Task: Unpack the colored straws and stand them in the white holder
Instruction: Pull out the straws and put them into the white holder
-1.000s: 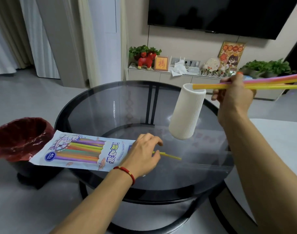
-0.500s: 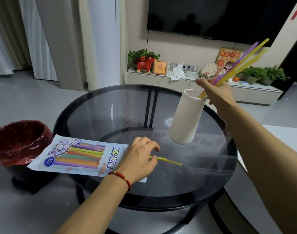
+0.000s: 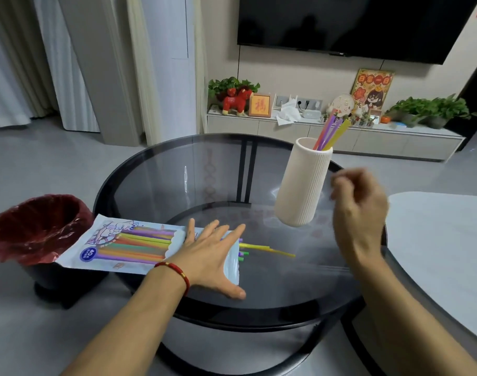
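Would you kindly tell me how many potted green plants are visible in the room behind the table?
2: one plant at the left end of the low cabinet behind the red toy horse, another at its right end. Others may be hidden.

The scene is seen from one wide-angle camera worn on the head, so no second view is given and nothing is shared. The camera is pointed forward and down across the round glass counter [image 3: 156,185], which is near and fills the middle. Both forearms enter from the bottom edge. Behind the counter, the low cabinet [image 3: 367,139] and the dark screen [image 3: 354,23] on the far wall are taken in. Straight lines are bent near the edges.
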The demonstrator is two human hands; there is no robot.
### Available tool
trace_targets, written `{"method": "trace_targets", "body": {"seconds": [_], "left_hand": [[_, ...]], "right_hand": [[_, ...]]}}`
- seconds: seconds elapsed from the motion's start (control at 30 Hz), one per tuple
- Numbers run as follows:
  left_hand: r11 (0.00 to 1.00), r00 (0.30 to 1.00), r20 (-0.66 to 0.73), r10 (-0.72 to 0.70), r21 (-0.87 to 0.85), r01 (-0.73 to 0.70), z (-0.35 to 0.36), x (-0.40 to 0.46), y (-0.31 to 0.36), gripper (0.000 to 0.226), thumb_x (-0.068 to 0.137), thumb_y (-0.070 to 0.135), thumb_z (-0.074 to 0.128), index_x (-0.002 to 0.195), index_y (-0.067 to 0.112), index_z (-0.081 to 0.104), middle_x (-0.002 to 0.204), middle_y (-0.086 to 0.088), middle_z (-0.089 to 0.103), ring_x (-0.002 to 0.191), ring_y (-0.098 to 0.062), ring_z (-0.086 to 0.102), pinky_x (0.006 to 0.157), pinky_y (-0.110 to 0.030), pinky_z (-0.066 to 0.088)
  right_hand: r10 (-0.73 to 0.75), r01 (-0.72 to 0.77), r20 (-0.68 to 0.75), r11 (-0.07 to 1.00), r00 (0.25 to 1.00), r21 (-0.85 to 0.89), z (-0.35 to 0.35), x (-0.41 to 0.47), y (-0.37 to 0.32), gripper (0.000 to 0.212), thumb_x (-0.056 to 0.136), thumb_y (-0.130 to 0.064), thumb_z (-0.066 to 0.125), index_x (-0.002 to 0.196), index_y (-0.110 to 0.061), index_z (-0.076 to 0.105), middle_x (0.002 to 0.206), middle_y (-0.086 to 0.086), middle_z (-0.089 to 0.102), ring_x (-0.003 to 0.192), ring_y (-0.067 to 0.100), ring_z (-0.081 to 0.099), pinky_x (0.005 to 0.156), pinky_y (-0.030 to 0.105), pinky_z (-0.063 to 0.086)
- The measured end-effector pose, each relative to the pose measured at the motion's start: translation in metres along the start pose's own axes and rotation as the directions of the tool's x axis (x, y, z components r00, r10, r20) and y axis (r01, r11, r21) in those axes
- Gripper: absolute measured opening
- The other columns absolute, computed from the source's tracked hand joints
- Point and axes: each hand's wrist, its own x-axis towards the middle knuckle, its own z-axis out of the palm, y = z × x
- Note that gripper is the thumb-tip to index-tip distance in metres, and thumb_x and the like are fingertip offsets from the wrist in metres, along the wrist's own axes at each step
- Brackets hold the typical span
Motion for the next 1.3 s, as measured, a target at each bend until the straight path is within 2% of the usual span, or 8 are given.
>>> {"method": "trace_targets", "body": {"seconds": [0.1, 0.27, 0.53, 0.67, 0.83, 0.97, 1.13, 1.3], "left_hand": [[1.000, 0.996, -0.090, 0.004, 0.028, -0.001, -0.008, -0.001, 0.005, 0.133, 0.051, 0.086, 0.060, 0.157, 0.028, 0.004, 0.138, 0.005, 0.033, 0.137, -0.019, 0.033, 0.118, -0.068, -0.003], [1.000, 0.962, -0.273, 0.010, 0.011, -0.007, -0.018, -0.007, 0.011, 0.119, 0.056, 0.079, 0.062, 0.155, 0.027, 0.019, 0.130, 0.008, 0.037, 0.124, -0.017, 0.044, 0.118, -0.059, 0.018], [1.000, 0.937, -0.349, 0.028, -0.002, -0.030, -0.014, -0.009, 0.021, 0.122, 0.056, 0.080, 0.063, 0.155, 0.030, 0.012, 0.129, 0.006, 0.035, 0.124, -0.014, 0.040, 0.115, -0.045, 0.026], [1.000, 0.947, -0.321, -0.011, -0.028, 0.002, -0.015, -0.010, 0.015, 0.123, 0.055, 0.083, 0.063, 0.155, 0.033, 0.010, 0.131, 0.005, 0.032, 0.126, -0.017, 0.039, 0.116, -0.052, 0.022], [0.998, 0.950, -0.305, -0.065, -0.045, 0.053, -0.019, -0.013, 0.007, 0.119, 0.058, 0.081, 0.065, 0.154, 0.039, 0.008, 0.133, 0.005, 0.031, 0.128, -0.018, 0.038, 0.118, -0.062, 0.015], [0.999, 0.946, -0.325, -0.020, -0.031, 0.010, -0.015, -0.011, 0.016, 0.126, 0.055, 0.082, 0.063, 0.155, 0.037, 0.002, 0.133, 0.006, 0.032, 0.129, -0.017, 0.038, 0.118, -0.060, 0.017], [1.000, 0.947, -0.322, 0.008, -0.016, -0.014, -0.009, -0.006, 0.028, 0.125, 0.056, 0.080, 0.065, 0.155, 0.037, 0.001, 0.135, 0.004, 0.032, 0.131, -0.018, 0.038, 0.118, -0.063, 0.014], [0.997, 0.955, -0.287, -0.075, 0.012, 0.082, -0.009, -0.009, 0.012, 0.111, 0.056, 0.079, 0.062, 0.149, 0.046, 0.013, 0.142, 0.003, 0.025, 0.135, -0.020, 0.032, 0.114, -0.073, 0.004]], "right_hand": [[0.133, -0.028, 0.443, 0.972, 0.887, -0.235, 0.014, -0.033, 0.022, 0.019, 0.099, -0.029, 0.060, 0.088, -0.017, 0.071, 0.082, -0.003, 0.071, 0.075, 0.012, 0.064, 0.064, 0.027, 0.048], [0.206, 0.032, 0.683, 0.947, 0.701, -0.319, 0.031, -0.059, 0.039, 0.037, 0.110, -0.036, 0.046, 0.093, -0.011, 0.068, 0.085, 0.004, 0.065, 0.087, 0.025, 0.059, 0.079, 0.040, 0.045], [0.341, -0.482, 0.671, 0.876, 0.659, 0.029, 0.067, -0.097, 0.023, 0.021, 0.089, -0.035, 0.078, 0.098, -0.022, 0.065, 0.079, 0.003, 0.074, 0.050, 0.019, 0.070, 0.044, 0.027, 0.052], [0.289, -0.454, 0.685, 0.888, 0.669, 0.068, 0.063, -0.082, 0.025, 0.014, 0.091, -0.016, 0.080, 0.083, -0.010, 0.071, 0.063, 0.009, 0.073, 0.049, 0.022, 0.067, 0.048, 0.028, 0.054], [0.422, -0.680, 0.691, 0.720, 0.587, 0.138, 0.037, -0.051, 0.035, 0.010, 0.089, -0.009, 0.080, 0.090, -0.003, 0.073, 0.081, 0.016, 0.074, 0.064, 0.026, 0.067, 0.052, 0.028, 0.058], [0.443, -0.631, 0.723, 0.776, 0.530, -0.013, 0.034, -0.058, 0.033, 0.041, 0.082, -0.046, 0.085, 0.111, -0.020, 0.073, 0.104, 0.008, 0.078, 0.079, 0.027, 0.078, 0.057, 0.038, 0.063], [0.299, -0.509, 0.695, 0.853, 0.654, 0.112, 0.055, -0.081, 0.027, 0.005, 0.088, -0.016, 0.084, 0.089, -0.019, 0.079, 0.084, 0.011, 0.080, 0.065, 0.027, 0.075, 0.050, 0.033, 0.058], [0.324, -0.544, 0.686, 0.830, 0.652, 0.126, 0.040, -0.052, 0.038, 0.007, 0.085, -0.007, 0.084, 0.079, -0.009, 0.081, 0.075, 0.016, 0.079, 0.060, 0.024, 0.071, 0.057, 0.025, 0.060]]}}
